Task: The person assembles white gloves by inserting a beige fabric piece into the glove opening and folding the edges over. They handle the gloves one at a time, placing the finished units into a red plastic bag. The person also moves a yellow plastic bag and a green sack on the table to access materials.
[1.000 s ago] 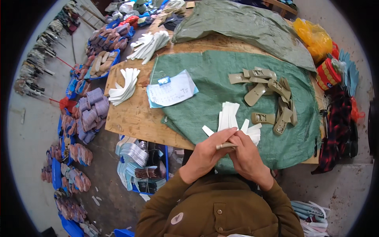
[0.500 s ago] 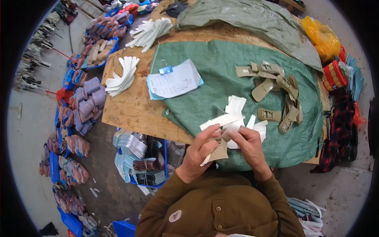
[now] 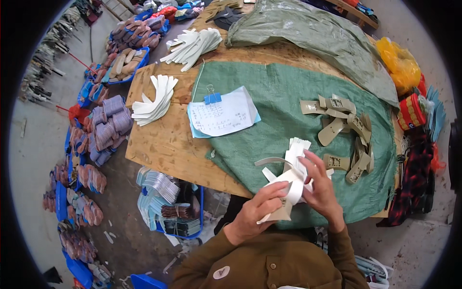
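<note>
Between my hands, over the near edge of the green sheet [image 3: 274, 96], is a beige cut piece [image 3: 280, 212] with a white strip [image 3: 295, 192] curling up from it. My left hand [image 3: 257, 209] grips the beige piece from the left, fingers over its top. My right hand [image 3: 321, 190] has the curled strip at its thumb and bent fingers; the exact contact is partly hidden. More white strips [image 3: 297, 150] lie just beyond the hands. To the right is a loose heap of beige cut pieces [image 3: 332, 131] with small cut-outs at one end.
Handwritten papers [image 3: 224, 115] under a blue binder clip [image 3: 212, 98] lie left of centre on the wooden table [image 3: 168, 149]. Two white strip piles [image 3: 156, 101] sit farther left. A blue crate [image 3: 201, 212] of bundled pieces stands below the table edge. Yellow bag [image 3: 397, 62] at right.
My view has shifted, so the table sits lower and farther right. My right hand has lifted and opened its fingers more, and the white strip now curls up between the hands.
</note>
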Demonstrator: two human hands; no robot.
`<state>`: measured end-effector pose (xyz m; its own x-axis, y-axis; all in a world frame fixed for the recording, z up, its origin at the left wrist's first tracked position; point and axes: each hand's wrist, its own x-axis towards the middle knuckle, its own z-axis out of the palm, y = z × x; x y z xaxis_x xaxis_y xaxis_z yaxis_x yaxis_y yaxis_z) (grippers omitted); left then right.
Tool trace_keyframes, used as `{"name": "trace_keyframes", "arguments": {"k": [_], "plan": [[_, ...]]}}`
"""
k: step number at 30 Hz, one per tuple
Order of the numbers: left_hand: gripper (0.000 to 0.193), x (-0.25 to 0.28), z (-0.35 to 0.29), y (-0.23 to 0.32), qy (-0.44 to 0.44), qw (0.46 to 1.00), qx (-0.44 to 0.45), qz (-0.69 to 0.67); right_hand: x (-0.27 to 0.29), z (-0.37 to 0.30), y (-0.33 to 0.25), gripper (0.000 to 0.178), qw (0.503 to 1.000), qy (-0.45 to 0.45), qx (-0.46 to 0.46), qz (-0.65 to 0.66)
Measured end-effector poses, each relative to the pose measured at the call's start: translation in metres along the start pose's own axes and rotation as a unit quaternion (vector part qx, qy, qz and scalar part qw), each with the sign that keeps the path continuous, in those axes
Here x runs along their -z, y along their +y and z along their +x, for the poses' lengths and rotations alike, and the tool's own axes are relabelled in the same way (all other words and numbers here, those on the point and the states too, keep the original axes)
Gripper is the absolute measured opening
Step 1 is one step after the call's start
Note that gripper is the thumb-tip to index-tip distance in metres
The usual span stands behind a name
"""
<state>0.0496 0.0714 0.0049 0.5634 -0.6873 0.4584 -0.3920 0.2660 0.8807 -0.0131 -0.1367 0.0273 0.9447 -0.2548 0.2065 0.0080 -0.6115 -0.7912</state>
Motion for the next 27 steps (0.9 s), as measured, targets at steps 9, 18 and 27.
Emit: {"name": "trace_keyframes", "arguments": {"k": [9,18,27], "plan": [[0.027,0.033,0.007,-0.011,0.0,0.996,0.035,-0.076,-0.019,0.047,0.026,0.04,0.991,-0.023,0.102,-0.083],[0.022,0.053,0.004,-0.036,-0.033,0.986,0.104,-0.127,-0.009,0.076,0.017,0.041,0.954,-0.001,0.133,-0.268],[0.022,0.08,-0.001,-0.028,0.018,0.998,0.063,-0.013,0.011,0.07,0.025,0.031,0.935,-0.048,0.164,-0.312]]}}
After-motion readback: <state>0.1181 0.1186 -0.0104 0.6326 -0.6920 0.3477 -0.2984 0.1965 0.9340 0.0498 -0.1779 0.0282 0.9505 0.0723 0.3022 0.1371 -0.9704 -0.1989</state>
